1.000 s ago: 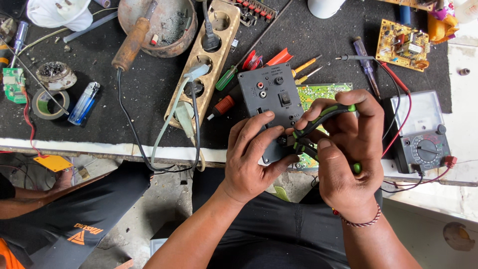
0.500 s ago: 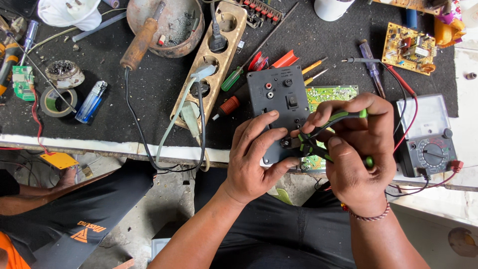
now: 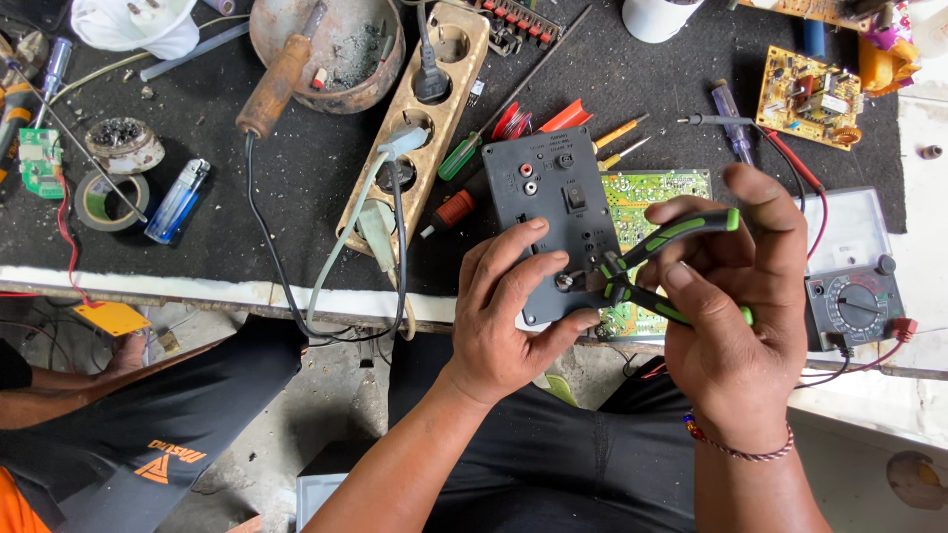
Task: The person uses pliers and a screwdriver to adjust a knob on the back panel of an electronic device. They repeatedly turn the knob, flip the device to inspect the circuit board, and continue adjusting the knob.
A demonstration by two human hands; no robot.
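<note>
My left hand (image 3: 509, 311) grips the lower edge of a dark grey plastic panel (image 3: 555, 207) that carries small sockets, a switch and a metal knob near my thumb. My right hand (image 3: 736, 296) is closed around pliers with black and green handles (image 3: 681, 229). The pliers' jaws meet the panel close to the metal knob. A green circuit board (image 3: 657, 188) sits behind the panel, fixed to its back. Both hands hover over the near edge of the workbench.
A wooden socket strip (image 3: 446, 99) with plugs and cables lies left of the panel. A soldering iron (image 3: 276, 84) rests in a rusty bowl. Screwdrivers, a blue lighter (image 3: 178, 200), tape, and a multimeter (image 3: 857, 301) at the right surround the work. Another person's leg is at lower left.
The panel has been lifted and turned so its face shows more fully. My right hand has shifted right with the pliers, whose jaws now sit by the metal knob.
</note>
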